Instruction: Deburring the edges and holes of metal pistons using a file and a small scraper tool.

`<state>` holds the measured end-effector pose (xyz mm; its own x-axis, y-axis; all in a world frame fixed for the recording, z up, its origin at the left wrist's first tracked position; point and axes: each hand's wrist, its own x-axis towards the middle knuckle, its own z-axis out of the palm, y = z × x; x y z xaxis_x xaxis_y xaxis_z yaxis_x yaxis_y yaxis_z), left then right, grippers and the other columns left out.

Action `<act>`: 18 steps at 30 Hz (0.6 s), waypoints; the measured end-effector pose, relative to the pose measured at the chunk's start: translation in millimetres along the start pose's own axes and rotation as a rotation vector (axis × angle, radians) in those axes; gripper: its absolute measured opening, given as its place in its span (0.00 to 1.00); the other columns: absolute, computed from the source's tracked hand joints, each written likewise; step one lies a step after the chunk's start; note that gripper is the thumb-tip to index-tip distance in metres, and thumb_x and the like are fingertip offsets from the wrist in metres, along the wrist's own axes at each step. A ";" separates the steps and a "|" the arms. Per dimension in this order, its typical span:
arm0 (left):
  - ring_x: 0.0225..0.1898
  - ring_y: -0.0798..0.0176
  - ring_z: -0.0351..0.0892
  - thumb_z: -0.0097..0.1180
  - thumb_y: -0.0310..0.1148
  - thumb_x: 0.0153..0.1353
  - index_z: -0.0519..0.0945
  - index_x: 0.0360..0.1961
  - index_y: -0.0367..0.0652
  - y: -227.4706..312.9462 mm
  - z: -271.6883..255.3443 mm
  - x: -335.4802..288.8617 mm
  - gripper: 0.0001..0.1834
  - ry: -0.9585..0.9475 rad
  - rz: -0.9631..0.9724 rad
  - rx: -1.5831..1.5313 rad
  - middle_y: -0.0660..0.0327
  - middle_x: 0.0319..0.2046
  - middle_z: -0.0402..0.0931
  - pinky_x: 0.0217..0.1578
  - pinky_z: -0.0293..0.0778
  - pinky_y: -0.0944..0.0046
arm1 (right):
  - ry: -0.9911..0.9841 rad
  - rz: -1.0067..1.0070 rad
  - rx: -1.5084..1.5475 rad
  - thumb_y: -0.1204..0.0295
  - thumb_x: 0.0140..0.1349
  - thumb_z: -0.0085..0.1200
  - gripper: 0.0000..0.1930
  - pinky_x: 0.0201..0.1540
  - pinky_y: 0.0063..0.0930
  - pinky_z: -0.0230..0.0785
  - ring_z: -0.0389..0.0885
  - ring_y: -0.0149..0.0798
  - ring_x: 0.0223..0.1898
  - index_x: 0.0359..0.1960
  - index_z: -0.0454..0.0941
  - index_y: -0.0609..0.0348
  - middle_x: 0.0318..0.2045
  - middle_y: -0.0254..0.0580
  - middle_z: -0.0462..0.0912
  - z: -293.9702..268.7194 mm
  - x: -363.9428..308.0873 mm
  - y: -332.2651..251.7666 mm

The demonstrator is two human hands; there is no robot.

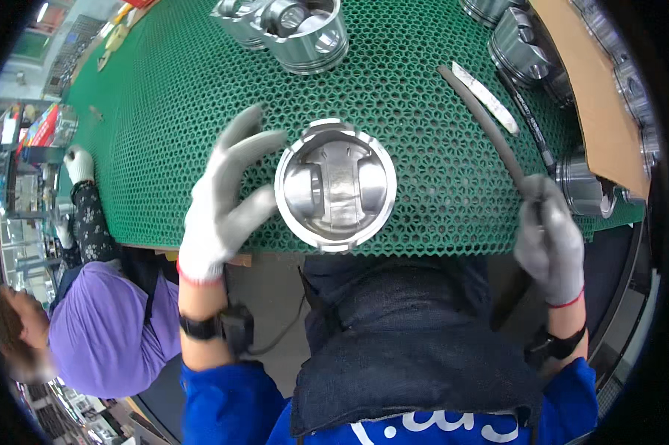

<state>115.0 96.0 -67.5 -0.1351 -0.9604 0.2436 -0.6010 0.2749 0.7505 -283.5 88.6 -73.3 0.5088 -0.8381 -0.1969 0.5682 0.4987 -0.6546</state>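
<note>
One piston (340, 187), hollow side up on the tabletop (438, 211), judged unfinished, progress unclear; left hand (219, 196) spread, gripless, just left of it, right hand (548, 241) wrapped round a file (486, 122) to its right.

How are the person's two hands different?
The left hand is open beside a round metal piston; the right hand is curled around a long grey tool. The left hand looks whiter, the right hand greyer. Both wear gloves with red edges.

Left hand (217, 194) and right hand (553, 245) both look blurred.
</note>
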 end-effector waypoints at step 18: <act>0.52 0.48 0.78 0.63 0.37 0.48 0.79 0.47 0.43 83.8 62.3 33.3 0.23 -0.048 0.391 0.642 0.54 0.47 0.80 0.52 0.73 0.50 | -0.233 -0.340 -1.455 0.63 0.61 0.56 0.11 0.29 0.35 0.76 0.83 0.46 0.24 0.30 0.82 0.58 0.22 0.46 0.81 72.6 53.6 24.6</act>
<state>11.1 84.2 -34.8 -0.4580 -0.8034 0.3805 -0.8414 0.5299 0.1061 -195.3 72.0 -47.0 0.6560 -0.7428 0.1338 -0.3688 -0.4701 -0.8019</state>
